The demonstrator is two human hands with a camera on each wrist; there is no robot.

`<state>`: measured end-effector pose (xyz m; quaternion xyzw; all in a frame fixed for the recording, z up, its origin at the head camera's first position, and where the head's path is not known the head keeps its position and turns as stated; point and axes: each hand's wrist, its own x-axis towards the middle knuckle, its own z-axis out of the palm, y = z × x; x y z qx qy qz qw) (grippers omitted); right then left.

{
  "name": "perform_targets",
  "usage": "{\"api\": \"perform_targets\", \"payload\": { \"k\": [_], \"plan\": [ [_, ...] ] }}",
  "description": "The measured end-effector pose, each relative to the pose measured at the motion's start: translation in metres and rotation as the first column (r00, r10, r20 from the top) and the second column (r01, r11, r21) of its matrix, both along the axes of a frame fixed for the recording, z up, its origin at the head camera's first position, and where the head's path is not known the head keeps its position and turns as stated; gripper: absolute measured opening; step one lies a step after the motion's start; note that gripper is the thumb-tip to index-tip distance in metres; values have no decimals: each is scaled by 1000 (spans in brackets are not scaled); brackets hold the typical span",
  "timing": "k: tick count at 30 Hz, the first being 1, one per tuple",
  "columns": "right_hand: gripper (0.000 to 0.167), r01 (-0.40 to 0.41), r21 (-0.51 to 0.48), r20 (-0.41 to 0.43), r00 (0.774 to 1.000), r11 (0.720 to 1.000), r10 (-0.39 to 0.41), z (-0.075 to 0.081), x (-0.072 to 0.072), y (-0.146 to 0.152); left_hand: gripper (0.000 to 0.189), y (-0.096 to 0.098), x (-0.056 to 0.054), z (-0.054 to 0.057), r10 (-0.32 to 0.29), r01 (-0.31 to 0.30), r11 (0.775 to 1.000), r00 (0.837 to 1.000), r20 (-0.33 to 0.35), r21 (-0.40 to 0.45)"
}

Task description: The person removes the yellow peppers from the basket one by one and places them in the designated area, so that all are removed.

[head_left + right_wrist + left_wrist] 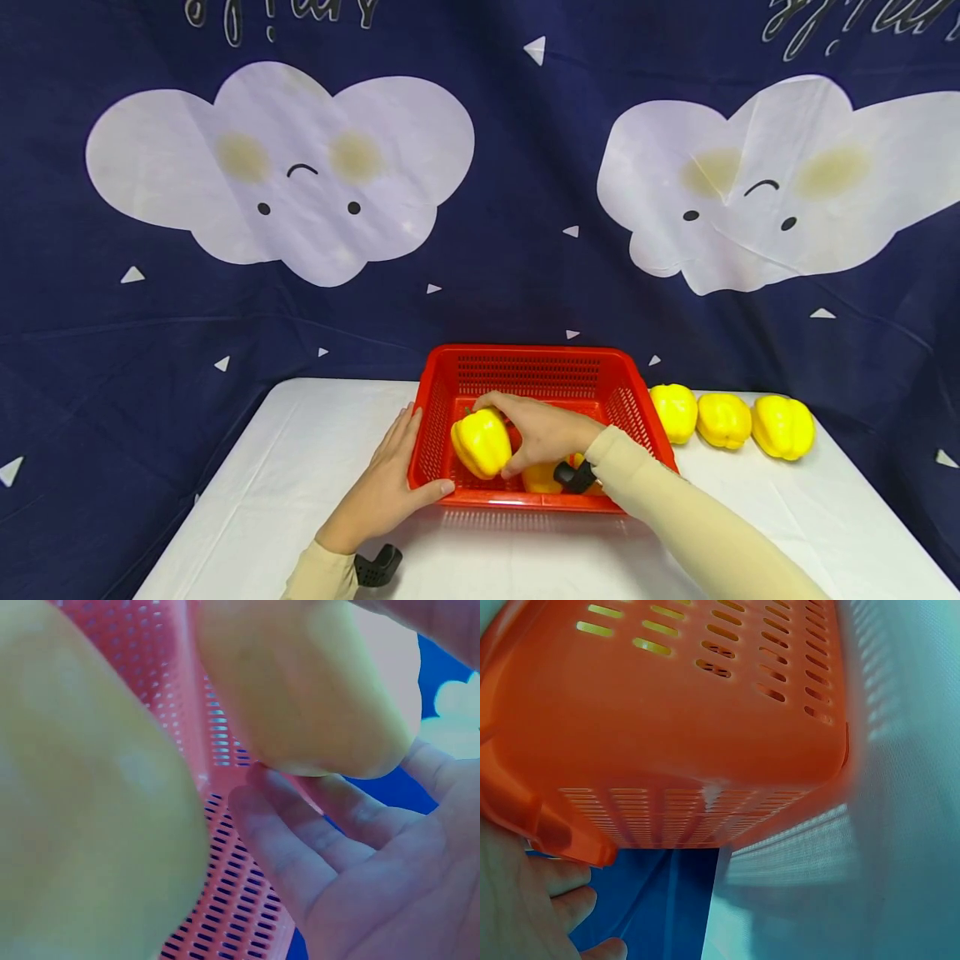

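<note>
A yellow bell pepper (480,446) is held by my right hand (547,429) inside the red basket (517,500), near its left side. In the right wrist view, the fingers (277,832) curve round this pepper (315,690), while another yellow bell pepper (90,795) fills the left of the picture. Part of a bell pepper (542,477) shows in the basket beneath my right wrist. My left hand (386,492) rests on the basket's front left corner, thumb along the front rim and extended fingers against the left side. The left wrist view shows those fingers (566,889) beside the rim.
To the basket's right, three yellow bell peppers stand in a row: one close to its wall (673,414), a middle one (723,421) and an outer one (783,427). A white table (300,442) lies beneath, with a dark blue cloud-patterned cloth (525,167) behind.
</note>
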<state>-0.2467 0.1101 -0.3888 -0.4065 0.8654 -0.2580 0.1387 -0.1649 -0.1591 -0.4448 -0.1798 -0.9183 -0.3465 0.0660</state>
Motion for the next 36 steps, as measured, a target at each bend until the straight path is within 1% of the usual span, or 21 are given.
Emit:
{"api": "perform_targets", "payload": {
  "k": [4,11,16,22,26,30,36],
  "plan": [
    [84,22,-22,-19,1000,1000,-23,5,2,5,110,0,0,0,-2,2,1000,1000,-6,5],
    [85,75,-60,-15,997,995,-76,11,7,16,108,0,0,0,-3,4,1000,1000,-24,13],
    [87,102,-91,-45,993,991,-106,15,12,24,109,0,0,0,-1,1,1000,1000,-27,10],
    [88,152,-121,-96,982,981,-164,21,18,35,108,1,0,0,4,-4,1000,1000,-16,9],
    [88,169,-152,-114,976,974,-187,23,21,43,108,1,0,-1,4,-4,1000,1000,-8,10],
    [89,214,-167,-119,965,963,-235,24,26,52,109,0,0,-1,6,-6,1000,1000,-6,3],
    [91,298,-199,-134,936,934,-327,25,34,67,109,0,1,0,3,-3,1000,1000,-4,0]
  ]
}}
